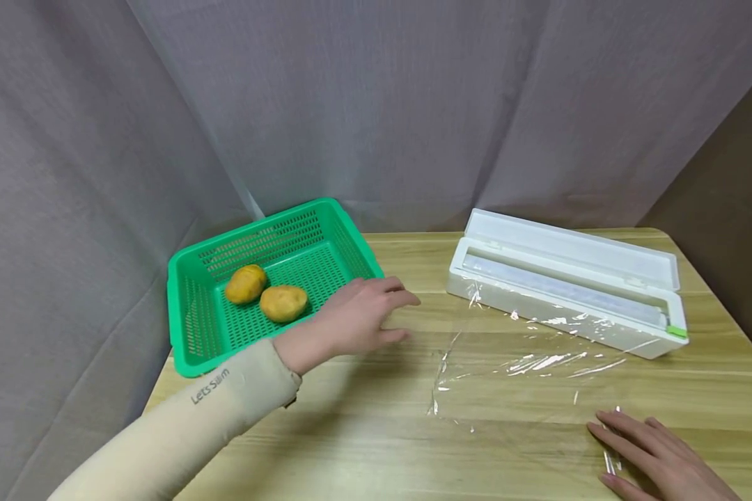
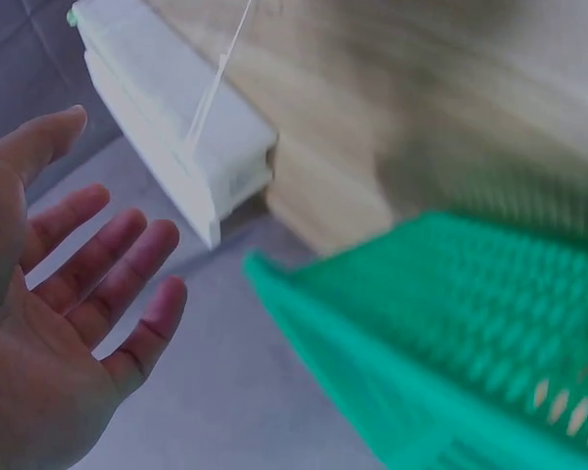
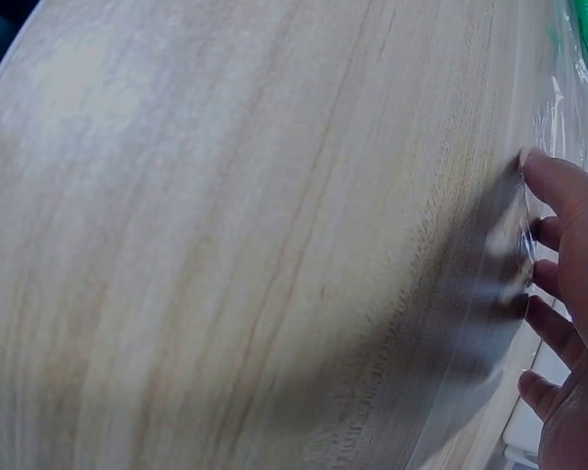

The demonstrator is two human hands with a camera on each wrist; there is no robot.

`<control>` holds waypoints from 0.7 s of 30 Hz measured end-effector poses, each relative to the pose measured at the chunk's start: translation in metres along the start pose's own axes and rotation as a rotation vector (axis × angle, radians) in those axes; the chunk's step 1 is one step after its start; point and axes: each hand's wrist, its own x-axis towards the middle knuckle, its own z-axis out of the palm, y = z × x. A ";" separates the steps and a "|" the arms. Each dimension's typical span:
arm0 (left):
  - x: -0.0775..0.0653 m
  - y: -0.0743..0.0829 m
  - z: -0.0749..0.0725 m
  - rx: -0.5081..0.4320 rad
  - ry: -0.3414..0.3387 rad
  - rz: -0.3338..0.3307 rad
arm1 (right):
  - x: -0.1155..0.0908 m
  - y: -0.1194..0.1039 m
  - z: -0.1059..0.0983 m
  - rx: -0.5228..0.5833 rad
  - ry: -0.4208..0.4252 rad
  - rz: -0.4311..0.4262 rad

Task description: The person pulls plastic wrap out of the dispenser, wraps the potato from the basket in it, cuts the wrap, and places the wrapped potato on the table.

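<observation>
My left hand (image 1: 366, 313) hangs beside the right rim of a green plastic basket (image 1: 182, 306), its fingers loosely spread and holding nothing. The left wrist view shows the bare palm. Two potatoes, one farther back (image 1: 246, 284) and one nearer (image 1: 284, 303), lie in the basket. From a white cling film dispenser (image 1: 564, 327) with its lid raised, a clear sheet of cling film (image 1: 539, 365) stretches toward me over the table. At the film's near right edge is my right hand (image 1: 664, 452), thumb and fingers apart. Its fingertips (image 3: 535, 164) touch the film edge.
A light wooden table (image 1: 326, 445) carries everything. Grey curtain (image 1: 376, 118) closes off the back and left, and a dark brown panel (image 1: 727, 167) stands on the right. A green slider (image 1: 677, 331) sits at the dispenser's right end.
</observation>
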 end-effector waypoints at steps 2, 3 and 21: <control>-0.002 -0.006 -0.010 -0.001 0.004 -0.020 | 0.000 0.000 -0.001 0.003 0.001 -0.005; -0.003 -0.010 -0.014 -0.004 0.005 -0.032 | 0.000 0.000 -0.001 0.003 0.001 -0.005; -0.046 -0.098 -0.061 -0.005 -0.169 -0.353 | 0.002 0.002 0.001 0.009 0.002 -0.014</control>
